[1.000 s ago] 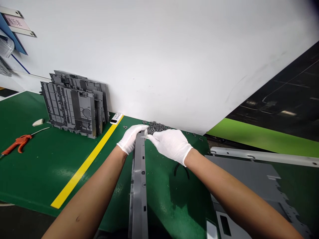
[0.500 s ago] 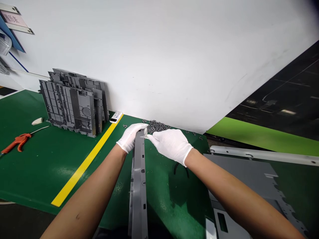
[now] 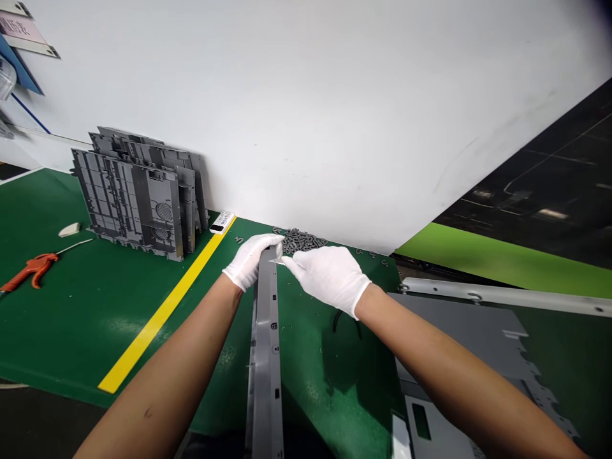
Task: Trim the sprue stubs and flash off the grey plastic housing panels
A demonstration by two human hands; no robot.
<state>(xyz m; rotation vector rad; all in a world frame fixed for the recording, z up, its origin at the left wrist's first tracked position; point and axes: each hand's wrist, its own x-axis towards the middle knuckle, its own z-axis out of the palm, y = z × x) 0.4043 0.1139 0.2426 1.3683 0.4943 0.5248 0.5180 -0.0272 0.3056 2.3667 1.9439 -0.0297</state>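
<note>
A grey plastic panel (image 3: 268,357) stands on edge, its long narrow side facing up toward me. My left hand (image 3: 251,260), in a white glove, is closed around the panel's far end. In my right hand (image 3: 329,274), also gloved in white, is a small knife (image 3: 274,261); its pointed blade shows by the fingertips, while the handle is hidden in the glove. The blade lies at the panel's far edge, close to the left fingers. Just beyond the hands, small dark grey plastic pieces (image 3: 302,241) lie in a heap.
Several grey panels (image 3: 138,204) lean against the white wall at the left. Near them are an orange air gun (image 3: 36,268) and a white device (image 3: 222,222). Yellow tape (image 3: 167,306) crosses the green table (image 3: 62,331). More grey panel parts (image 3: 459,325) lie at the right.
The view has shifted very slightly. Both hands, the knife and the panel keep nearly the same positions relative to each other.
</note>
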